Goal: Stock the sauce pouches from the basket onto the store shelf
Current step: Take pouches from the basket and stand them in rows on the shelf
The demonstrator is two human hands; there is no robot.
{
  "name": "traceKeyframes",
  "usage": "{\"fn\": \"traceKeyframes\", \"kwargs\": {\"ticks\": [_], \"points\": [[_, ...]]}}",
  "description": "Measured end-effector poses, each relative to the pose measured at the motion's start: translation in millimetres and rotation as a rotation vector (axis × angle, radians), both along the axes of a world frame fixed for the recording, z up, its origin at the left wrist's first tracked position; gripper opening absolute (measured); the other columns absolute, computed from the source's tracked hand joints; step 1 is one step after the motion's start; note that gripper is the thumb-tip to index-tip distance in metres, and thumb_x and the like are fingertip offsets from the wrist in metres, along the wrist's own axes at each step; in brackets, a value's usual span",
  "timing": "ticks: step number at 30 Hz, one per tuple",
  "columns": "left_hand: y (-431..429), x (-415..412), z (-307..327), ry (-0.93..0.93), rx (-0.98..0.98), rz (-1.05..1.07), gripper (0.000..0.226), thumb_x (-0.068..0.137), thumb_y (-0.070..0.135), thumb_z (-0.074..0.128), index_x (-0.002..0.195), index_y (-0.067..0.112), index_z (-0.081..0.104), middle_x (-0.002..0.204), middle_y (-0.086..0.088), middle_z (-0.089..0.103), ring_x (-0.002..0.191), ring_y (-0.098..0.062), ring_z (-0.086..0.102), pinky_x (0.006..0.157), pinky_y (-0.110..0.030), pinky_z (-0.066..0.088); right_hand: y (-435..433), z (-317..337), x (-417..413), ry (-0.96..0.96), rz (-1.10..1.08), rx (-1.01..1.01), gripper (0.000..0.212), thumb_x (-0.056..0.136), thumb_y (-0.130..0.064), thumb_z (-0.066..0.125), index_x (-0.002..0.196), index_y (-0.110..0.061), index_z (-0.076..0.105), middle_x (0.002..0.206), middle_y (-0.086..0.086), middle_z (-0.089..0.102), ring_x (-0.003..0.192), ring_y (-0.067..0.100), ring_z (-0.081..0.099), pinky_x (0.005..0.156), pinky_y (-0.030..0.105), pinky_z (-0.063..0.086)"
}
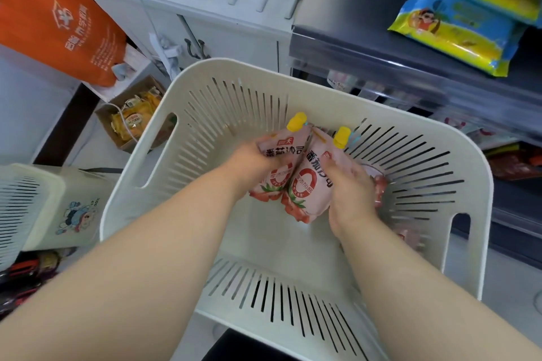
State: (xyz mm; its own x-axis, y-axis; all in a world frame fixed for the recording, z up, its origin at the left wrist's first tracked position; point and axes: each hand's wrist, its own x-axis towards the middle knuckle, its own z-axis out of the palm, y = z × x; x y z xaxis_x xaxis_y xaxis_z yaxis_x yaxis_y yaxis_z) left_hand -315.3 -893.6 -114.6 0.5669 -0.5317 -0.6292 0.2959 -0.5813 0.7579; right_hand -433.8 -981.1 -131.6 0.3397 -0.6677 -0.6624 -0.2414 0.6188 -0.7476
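Both my hands reach down inside a cream slotted plastic basket (296, 79). My left hand (249, 163) grips a pink sauce pouch (278, 173) with a yellow cap. Touching it on the right is a second pink sauce pouch (308, 184), also yellow-capped, which my right hand (350, 187) grips. Both pouches stand roughly upright, caps pointing away from me. Another pouch (379, 184) lies partly hidden under my right hand at the basket's right wall. The grey store shelf (366, 32) runs along the upper right.
Blue and yellow snack packs (457, 23) lie on the shelf. An orange bag (55, 20) hangs at upper left over a cardboard box of yellow packets (132, 117). A second cream basket (20, 208) stands at left. A white cabinet (205, 14) stands behind the basket.
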Motion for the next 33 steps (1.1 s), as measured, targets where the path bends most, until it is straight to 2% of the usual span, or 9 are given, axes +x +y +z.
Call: {"fn": "traceKeyframes", "kwargs": {"ticks": [3, 6, 11, 16, 20, 26, 29, 31, 33], "points": [[-5, -4, -6, -0.062, 0.007, 0.089, 0.028, 0.087, 0.013, 0.064, 0.114, 0.021, 0.065, 0.092, 0.003, 0.067, 0.067, 0.004, 0.064, 0.057, -0.005, 0.049, 7, -7, -2, 0.154, 0.1, -0.138, 0.018, 0.084, -0.014, 0.067, 0.075, -0.028, 0.061, 0.082, -0.003, 0.066, 0.089, 0.026, 0.066, 0.086, 0.042, 0.054], [-7, -1, -7, -0.081, 0.035, 0.154, 0.024, 0.085, 0.014, 0.067, 0.109, 0.016, 0.067, 0.1, -0.006, 0.07, 0.085, -0.017, 0.067, 0.075, -0.024, 0.055, -1, -1, 1, 0.238, 0.099, -0.189, 0.018, 0.089, -0.023, 0.062, 0.072, -0.023, 0.056, 0.077, -0.001, 0.063, 0.088, 0.028, 0.063, 0.084, 0.039, 0.052], [-2, 3, -13, -0.099, 0.098, 0.365, 0.028, 0.082, 0.018, 0.071, 0.105, 0.004, 0.065, 0.103, -0.014, 0.07, 0.096, -0.028, 0.067, 0.087, -0.043, 0.054, -9, -2, -1, 0.249, 0.14, -0.213, 0.021, 0.091, -0.031, 0.057, 0.072, -0.024, 0.055, 0.086, 0.006, 0.064, 0.088, 0.029, 0.063, 0.083, 0.038, 0.051], [7, 5, -14, -0.071, 0.061, 0.413, 0.009, 0.081, 0.019, 0.072, 0.08, 0.024, 0.063, 0.098, -0.01, 0.071, 0.092, -0.029, 0.068, 0.086, -0.047, 0.054, -9, -1, 7, 0.169, 0.11, -0.183, 0.027, 0.086, -0.022, 0.066, 0.065, -0.028, 0.05, 0.068, -0.008, 0.056, 0.081, 0.024, 0.06, 0.076, 0.032, 0.049], [12, 4, -7, -0.084, 0.027, 0.362, 0.007, 0.084, 0.018, 0.069, 0.084, 0.021, 0.063, 0.093, -0.009, 0.069, 0.09, -0.028, 0.067, 0.085, -0.044, 0.055, 0, 1, 13, 0.174, 0.217, -0.302, 0.026, 0.086, -0.023, 0.065, 0.062, -0.028, 0.055, 0.075, 0.002, 0.062, 0.089, 0.03, 0.064, 0.085, 0.043, 0.051], [21, 4, 32, -0.184, -0.077, 0.312, 0.01, 0.087, 0.022, 0.064, 0.096, 0.022, 0.065, 0.083, 0.005, 0.068, 0.083, -0.017, 0.067, 0.073, -0.03, 0.056, 2, 34, 6, 0.081, 0.224, -0.328, 0.008, 0.088, -0.027, 0.064, 0.091, -0.022, 0.069, 0.074, -0.006, 0.064, 0.078, 0.017, 0.061, 0.066, 0.024, 0.045], [26, 5, 57, -0.231, -0.173, 0.254, 0.02, 0.088, 0.02, 0.063, 0.107, 0.017, 0.065, 0.084, 0.01, 0.067, 0.075, -0.002, 0.065, 0.058, -0.014, 0.054, -1, 60, 4, 0.051, 0.256, -0.357, 0.013, 0.088, -0.028, 0.063, 0.076, -0.024, 0.063, 0.072, -0.004, 0.063, 0.075, 0.019, 0.06, 0.067, 0.028, 0.046], [29, 5, 75, -0.234, -0.247, 0.241, 0.019, 0.087, 0.018, 0.065, 0.105, 0.017, 0.067, 0.086, 0.007, 0.069, 0.074, -0.001, 0.066, 0.057, -0.016, 0.055, -4, 79, -1, 0.035, 0.279, -0.388, 0.019, 0.087, -0.032, 0.064, 0.071, -0.022, 0.061, 0.073, -0.001, 0.065, 0.075, 0.021, 0.06, 0.071, 0.03, 0.048], [32, 5, 94, -0.231, -0.322, 0.245, 0.011, 0.083, 0.017, 0.069, 0.094, 0.019, 0.07, 0.087, 0.004, 0.072, 0.078, -0.009, 0.07, 0.07, -0.025, 0.058, -8, 101, -7, -0.01, 0.217, -0.381, 0.02, 0.085, -0.031, 0.066, 0.086, -0.011, 0.067, 0.083, 0.007, 0.069, 0.079, 0.023, 0.062, 0.071, 0.031, 0.048]]}}
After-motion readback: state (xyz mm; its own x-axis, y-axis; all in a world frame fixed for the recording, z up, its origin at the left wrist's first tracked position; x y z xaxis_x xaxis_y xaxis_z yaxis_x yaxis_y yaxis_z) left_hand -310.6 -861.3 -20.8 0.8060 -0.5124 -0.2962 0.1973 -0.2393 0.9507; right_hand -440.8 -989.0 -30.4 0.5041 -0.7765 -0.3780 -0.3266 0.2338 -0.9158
